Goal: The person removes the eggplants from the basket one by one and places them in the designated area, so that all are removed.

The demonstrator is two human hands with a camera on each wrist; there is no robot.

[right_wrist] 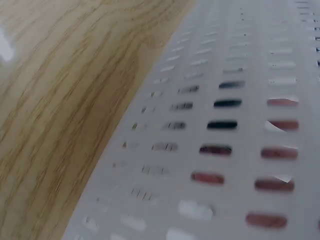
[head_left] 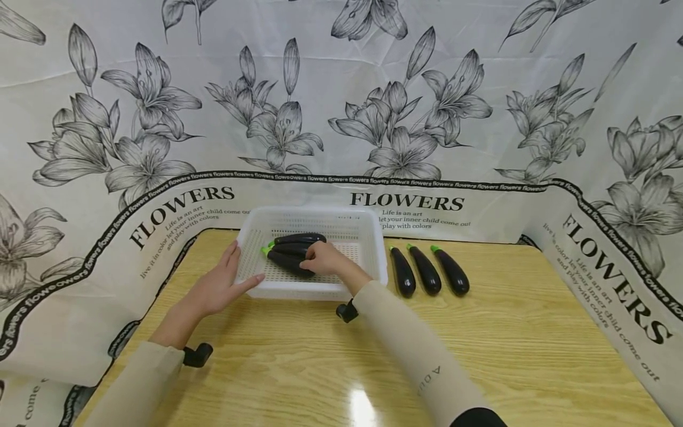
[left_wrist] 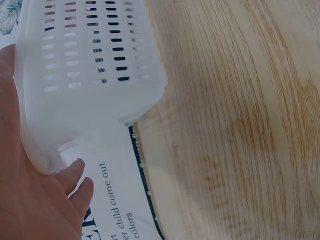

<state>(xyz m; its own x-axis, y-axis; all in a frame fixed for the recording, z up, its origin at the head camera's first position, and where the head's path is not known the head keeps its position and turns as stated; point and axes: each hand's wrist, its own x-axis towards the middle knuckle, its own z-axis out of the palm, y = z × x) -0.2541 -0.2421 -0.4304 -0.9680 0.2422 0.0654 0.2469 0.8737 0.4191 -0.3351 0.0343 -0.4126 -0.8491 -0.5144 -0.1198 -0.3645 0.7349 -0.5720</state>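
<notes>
A white perforated plastic basket [head_left: 376, 237] stands at the back of the table with three dark eggplants in it. My left hand [head_left: 216, 287] rests against its front left corner, fingers fairly straight along the outer side and thumb near the front rim. In the left wrist view, that hand [left_wrist: 40, 195] lies against the basket wall [left_wrist: 95, 107]. Inside the basket, my right hand [head_left: 325, 260] pinches the thick end of the nearest eggplant [head_left: 288, 262]. Two more, a middle eggplant [head_left: 290, 248] and a rear eggplant [head_left: 301, 238], lie beside it. The right wrist view shows the basket's slotted wall [right_wrist: 200, 135], which hides most of that hand.
Right of the basket, three eggplants lie in a row: a left one [head_left: 404, 273], a middle one [head_left: 425, 271] and a right one [head_left: 452, 272]. Their green stems point to the back. Flower-printed cloth [head_left: 299, 193] hangs round the wooden table [head_left: 299, 356].
</notes>
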